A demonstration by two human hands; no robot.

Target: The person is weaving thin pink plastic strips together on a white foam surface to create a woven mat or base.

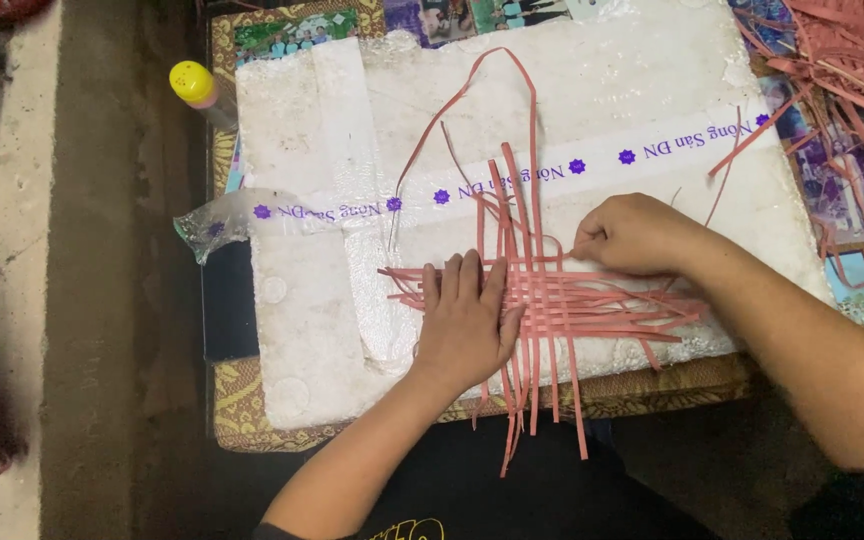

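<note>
Two hands work over a mat of pink strips [552,300] that we are weaving on a white foam board [652,70]. Our left hand [467,320] lies flat and open, fingers stretched out side by side, pressing down on the left part of the weave where the crosswise strips poke out. It grips nothing; it only holds the strips against the board. Our right hand [632,233] is curled almost closed at the upper right edge of the weave, thumb and forefinger pinched on the end of one thin pink strip.

The woven patch sits on the near half of the board, between our two hands. Loose upright strips run past the near edge of the board and hang over it toward our lap, while others stand up beyond the weave, one of them arching in a long loop [482,90] across the far half of the board. A clear tape band [512,180] with purple print runs slantwise across the board just beyond the weave.

More pink strips lie in a loose heap [852,50] at the far right corner, well apart from the weave. A bottle with a yellow cap [192,82] stands just off the board's far left corner. The board rests on a counter [252,400] with a patterned cover.
</note>
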